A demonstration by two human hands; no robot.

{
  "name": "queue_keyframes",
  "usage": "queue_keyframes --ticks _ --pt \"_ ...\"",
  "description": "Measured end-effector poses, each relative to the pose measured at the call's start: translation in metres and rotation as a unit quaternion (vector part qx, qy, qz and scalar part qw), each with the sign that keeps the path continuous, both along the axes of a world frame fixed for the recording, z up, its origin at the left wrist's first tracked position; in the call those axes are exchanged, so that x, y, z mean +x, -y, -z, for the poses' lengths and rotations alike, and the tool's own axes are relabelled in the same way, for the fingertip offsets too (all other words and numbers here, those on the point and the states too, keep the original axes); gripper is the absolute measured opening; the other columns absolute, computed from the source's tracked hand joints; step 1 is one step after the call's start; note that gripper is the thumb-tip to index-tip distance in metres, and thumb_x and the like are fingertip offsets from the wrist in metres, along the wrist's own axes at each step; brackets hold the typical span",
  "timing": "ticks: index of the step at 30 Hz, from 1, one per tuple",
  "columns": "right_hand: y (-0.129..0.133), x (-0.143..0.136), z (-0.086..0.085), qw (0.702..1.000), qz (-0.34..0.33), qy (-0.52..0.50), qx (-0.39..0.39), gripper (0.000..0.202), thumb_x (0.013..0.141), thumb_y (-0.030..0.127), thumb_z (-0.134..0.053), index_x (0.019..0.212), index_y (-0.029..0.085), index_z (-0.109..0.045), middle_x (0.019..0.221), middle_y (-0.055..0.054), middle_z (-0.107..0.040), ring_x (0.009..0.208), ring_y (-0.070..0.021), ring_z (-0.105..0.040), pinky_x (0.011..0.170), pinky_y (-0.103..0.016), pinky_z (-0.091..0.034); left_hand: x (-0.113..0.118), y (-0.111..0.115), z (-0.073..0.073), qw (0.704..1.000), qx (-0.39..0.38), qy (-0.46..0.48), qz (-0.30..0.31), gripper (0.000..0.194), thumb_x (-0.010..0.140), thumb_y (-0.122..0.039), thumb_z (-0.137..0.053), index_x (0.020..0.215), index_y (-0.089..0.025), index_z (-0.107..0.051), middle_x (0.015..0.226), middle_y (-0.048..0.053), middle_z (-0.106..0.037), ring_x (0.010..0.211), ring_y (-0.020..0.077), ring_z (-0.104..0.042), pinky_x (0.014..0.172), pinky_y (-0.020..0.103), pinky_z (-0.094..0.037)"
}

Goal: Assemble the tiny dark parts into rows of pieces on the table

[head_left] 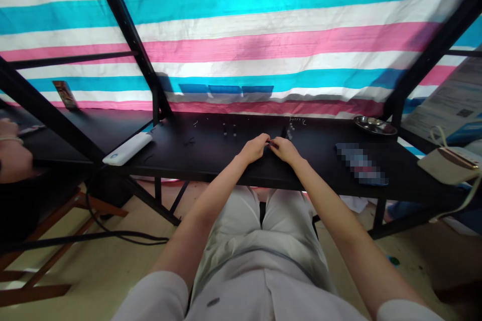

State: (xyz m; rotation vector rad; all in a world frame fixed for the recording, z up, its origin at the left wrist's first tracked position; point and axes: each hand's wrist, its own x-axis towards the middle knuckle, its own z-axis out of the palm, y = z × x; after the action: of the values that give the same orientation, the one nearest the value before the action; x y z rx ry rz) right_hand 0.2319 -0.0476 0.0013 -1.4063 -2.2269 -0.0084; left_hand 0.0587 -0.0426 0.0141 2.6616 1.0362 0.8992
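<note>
Over the front part of the black table (pixel 176 163), my left hand (pixel 256 147) and my right hand (pixel 285 149) meet at the fingertips. Both hands are closed around a small dark item (pixel 269 143), too small to name. Just behind my right hand lie several small clear pieces (pixel 289 130) in a row. Two more short rows of small pale pieces (pixel 225 129) sit behind and left of my left hand. Thin dark bits (pixel 189 141) lie farther left.
At the left end is a white power bank (pixel 128 149). To the right are a blurred blue packet (pixel 360 164), a round metal dish (pixel 375 125) and a cream bag (pixel 448 164). Black frame posts rise on both sides. Another person's hand (pixel 13 153) shows at far left.
</note>
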Motion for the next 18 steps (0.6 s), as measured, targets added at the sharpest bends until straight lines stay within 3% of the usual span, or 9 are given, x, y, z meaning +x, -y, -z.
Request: queue_keyframes --ticks 4,9,18 --pt "0.003 0.005 -0.005 0.996 0.088 -0.005 -0.026 0.022 0.084 0.034 -0.05 0.081 0.019 -0.066 0.083 -0.005 -0.065 0.076 -0.0165 -0.058 0.064 -0.024 -0.038 0.0 0.001 -0.002 1.0 0.008 0.004 -0.019 0.018 0.088 -0.024 -0.044 0.105 -0.019 -0.05 0.101 0.005 -0.059 0.089 0.0155 -0.057 0.078 0.026 -0.045" --pt "0.001 0.02 -0.009 0.965 0.241 -0.044 -0.088 0.026 0.083 0.039 -0.051 0.084 0.021 -0.07 0.086 -0.007 -0.069 0.081 -0.0203 -0.062 0.066 -0.027 -0.041 -0.003 0.001 -0.003 0.998 0.02 0.0 -0.051 0.019 0.088 -0.019 -0.04 0.103 -0.019 -0.052 0.099 0.005 -0.06 0.088 0.0156 -0.057 0.078 0.027 -0.046" --pt "-0.002 0.02 -0.009 0.949 0.29 -0.076 -0.1 0.028 0.083 0.04 -0.053 0.093 0.022 -0.072 0.092 -0.008 -0.07 0.086 -0.022 -0.064 0.071 -0.029 -0.045 -0.003 -0.001 -0.001 0.998 0.012 -0.01 -0.056 0.022 0.087 -0.016 -0.039 0.106 -0.019 -0.052 0.101 0.006 -0.061 0.09 0.0158 -0.058 0.078 0.027 -0.046"
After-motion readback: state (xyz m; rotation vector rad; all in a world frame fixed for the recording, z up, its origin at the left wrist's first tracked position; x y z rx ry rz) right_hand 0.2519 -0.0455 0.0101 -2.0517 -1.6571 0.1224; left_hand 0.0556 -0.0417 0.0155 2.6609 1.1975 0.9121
